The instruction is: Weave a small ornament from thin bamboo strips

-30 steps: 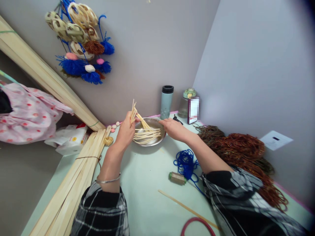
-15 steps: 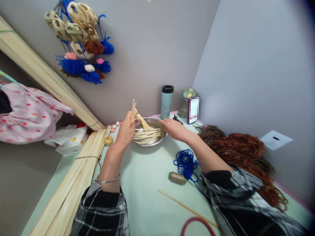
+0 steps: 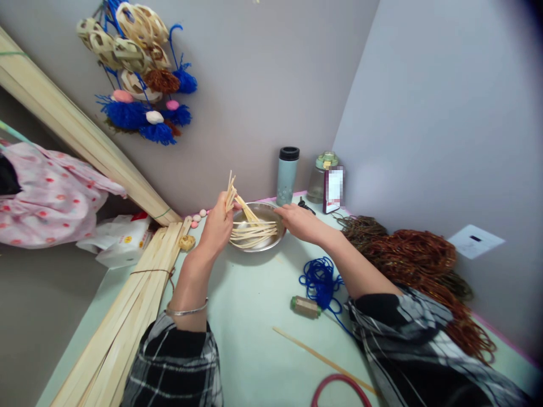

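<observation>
My left hand [image 3: 216, 225] is closed round a bunch of thin pale bamboo strips [image 3: 254, 227]. Their ends stick up above the fist, and the rest curve down in loops into a shallow metal bowl [image 3: 256, 249]. At the bowl's right rim is my right hand [image 3: 303, 223], its fingers pressed together on the edge; the thumb is mostly hidden. The bowl stands at the back of the pale green table [image 3: 250, 316].
Flat bamboo slats [image 3: 127, 316] lie tied at the left. Blue cord [image 3: 320, 280], a thread spool [image 3: 306, 307], a single strip [image 3: 322, 358] and a red ring [image 3: 341, 380] lie to the right. Behind stand a tumbler [image 3: 287, 176], a bottle [image 3: 315, 183] and a phone [image 3: 334, 191]. Brown cord [image 3: 413, 254] is heaped right.
</observation>
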Motion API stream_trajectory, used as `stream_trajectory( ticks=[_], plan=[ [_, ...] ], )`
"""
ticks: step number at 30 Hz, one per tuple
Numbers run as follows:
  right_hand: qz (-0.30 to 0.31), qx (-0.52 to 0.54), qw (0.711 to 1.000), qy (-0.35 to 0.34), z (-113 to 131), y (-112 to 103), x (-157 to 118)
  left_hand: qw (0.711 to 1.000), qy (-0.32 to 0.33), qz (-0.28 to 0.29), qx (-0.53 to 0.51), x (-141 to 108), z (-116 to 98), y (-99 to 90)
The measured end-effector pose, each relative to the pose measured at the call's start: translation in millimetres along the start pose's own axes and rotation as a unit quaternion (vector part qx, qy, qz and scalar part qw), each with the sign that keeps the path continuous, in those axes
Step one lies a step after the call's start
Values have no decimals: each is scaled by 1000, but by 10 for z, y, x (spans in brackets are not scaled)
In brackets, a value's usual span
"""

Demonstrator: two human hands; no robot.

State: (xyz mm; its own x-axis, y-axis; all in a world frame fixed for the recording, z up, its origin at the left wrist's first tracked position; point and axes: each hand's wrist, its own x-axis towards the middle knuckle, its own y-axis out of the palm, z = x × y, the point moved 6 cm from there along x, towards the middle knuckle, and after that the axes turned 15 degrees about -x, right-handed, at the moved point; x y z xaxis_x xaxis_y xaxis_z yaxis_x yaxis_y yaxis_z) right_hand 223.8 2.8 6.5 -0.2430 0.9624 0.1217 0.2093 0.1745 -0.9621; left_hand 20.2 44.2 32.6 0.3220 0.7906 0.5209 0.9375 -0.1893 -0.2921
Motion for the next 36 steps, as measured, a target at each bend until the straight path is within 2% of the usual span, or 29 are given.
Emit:
stream_trajectory(
  ticks=[36],
  plan=[
    [14,-22,1000,0,22,-5,11,1000,-10,-1,3,5,14,13]
  ],
)
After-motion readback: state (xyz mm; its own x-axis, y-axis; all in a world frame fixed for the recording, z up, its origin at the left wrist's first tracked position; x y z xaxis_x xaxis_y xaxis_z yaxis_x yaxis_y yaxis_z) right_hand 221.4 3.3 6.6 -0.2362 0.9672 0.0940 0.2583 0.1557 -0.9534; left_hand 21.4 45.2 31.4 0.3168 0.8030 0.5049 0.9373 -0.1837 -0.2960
